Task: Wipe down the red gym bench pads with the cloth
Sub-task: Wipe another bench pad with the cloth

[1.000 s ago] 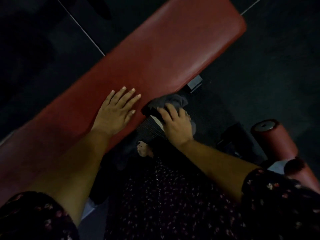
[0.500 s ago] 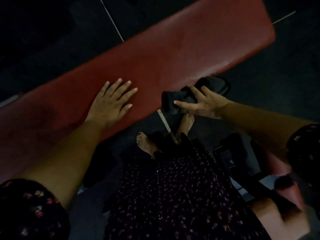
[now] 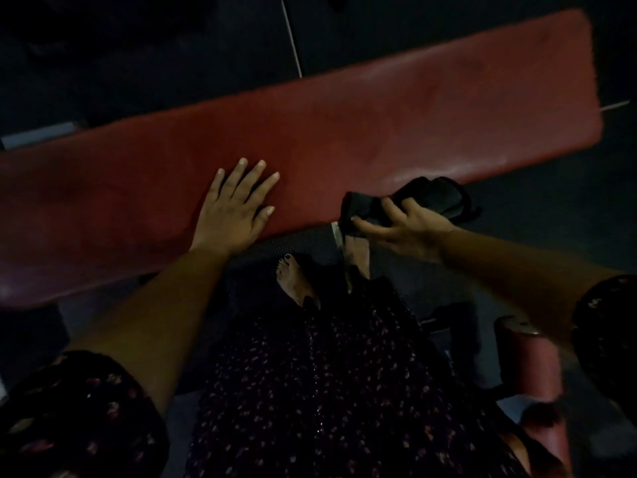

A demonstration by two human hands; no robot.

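The long red bench pad [image 3: 344, 132] runs across the view from lower left to upper right. My left hand [image 3: 234, 208] lies flat on its near part, fingers straight and spread. A dark bunched cloth [image 3: 424, 198] sits against the pad's near edge, right of centre. My right hand [image 3: 403, 229] grips that cloth, thumb and fingers curled round its lower folds.
A red roller pad [image 3: 531, 367] with a metal end cap stands at the lower right. My bare feet [image 3: 293, 281] are on the dark floor under the pad's near edge. A pale floor seam [image 3: 293, 39] runs beyond the bench.
My right hand and the cloth have slid rightward along the pad's near edge. The left hand stays flat in the same spot on the pad.
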